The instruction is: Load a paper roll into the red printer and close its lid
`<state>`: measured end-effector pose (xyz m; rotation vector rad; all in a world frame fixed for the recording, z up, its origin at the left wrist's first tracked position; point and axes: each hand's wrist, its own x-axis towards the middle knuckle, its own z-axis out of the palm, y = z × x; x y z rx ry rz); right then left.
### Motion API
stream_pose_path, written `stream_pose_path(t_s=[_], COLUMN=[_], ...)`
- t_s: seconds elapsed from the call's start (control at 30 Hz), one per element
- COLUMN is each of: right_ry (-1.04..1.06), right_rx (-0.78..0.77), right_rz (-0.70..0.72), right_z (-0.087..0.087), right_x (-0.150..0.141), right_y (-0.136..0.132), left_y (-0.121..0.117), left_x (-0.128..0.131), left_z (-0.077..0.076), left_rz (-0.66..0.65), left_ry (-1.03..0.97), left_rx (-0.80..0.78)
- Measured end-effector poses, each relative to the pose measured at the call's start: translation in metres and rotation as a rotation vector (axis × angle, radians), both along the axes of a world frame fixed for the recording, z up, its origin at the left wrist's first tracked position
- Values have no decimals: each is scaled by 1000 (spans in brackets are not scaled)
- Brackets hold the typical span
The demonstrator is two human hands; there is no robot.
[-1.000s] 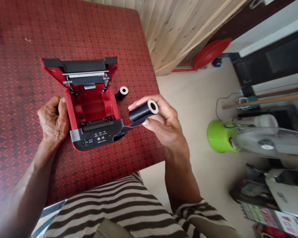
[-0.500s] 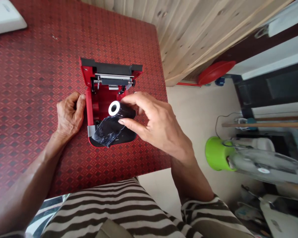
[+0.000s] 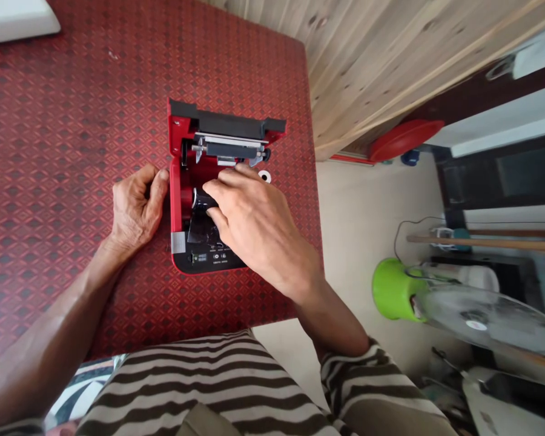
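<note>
- Printer [image 3: 181, 200]: red body, black front panel.
- Roll [image 3: 200, 198]: black.
- Counter [image 3: 72, 121]: red diamond-patterned cloth.
- Shirt [image 3: 218, 381]: brown-and-white stripes.
- Stool [image 3: 390, 290], 3 o'clock: lime green.

Far left: a flat white slab [image 3: 13, 21] lies at the far left corner of the red diamond-patterned desk [image 3: 63, 121]; bare cloth runs between it and the printer.
Centre: the small red printer with black front panel [image 3: 181, 242] stands with its lid raised at the far side, walling off approach from there.
Printer bay: filled by the right hand [image 3: 254, 224] and a black ribbon roll [image 3: 202, 198].
Printer's left flank: blocked by the left hand [image 3: 136, 209].
Printer's right flank: a narrow strip, holding a small white-cored spool [image 3: 264, 176].
Near edge: bare cloth.
</note>
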<state>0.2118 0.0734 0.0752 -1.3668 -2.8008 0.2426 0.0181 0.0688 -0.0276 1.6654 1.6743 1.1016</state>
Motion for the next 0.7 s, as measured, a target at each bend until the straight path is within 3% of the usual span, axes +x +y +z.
stream_pose_path(t_s=[0.23, 0.4, 0.53, 0.7], right_ry=[-135, -103, 3, 293], right_rx=[-104, -82, -65, -230], right_rz=[-45, -13, 88, 162], right_z=[0, -3, 3, 23], right_x=[-13, -13, 3, 38], right_y=[14, 13, 5, -17], left_y=[0, 0, 0, 0], left_x=[2, 2, 1, 2], left_z=[4, 3, 3, 3], left_rz=[10, 16, 5, 5], left_ry=[2, 7, 10, 11], left_rx=[-3, 6, 10, 17])
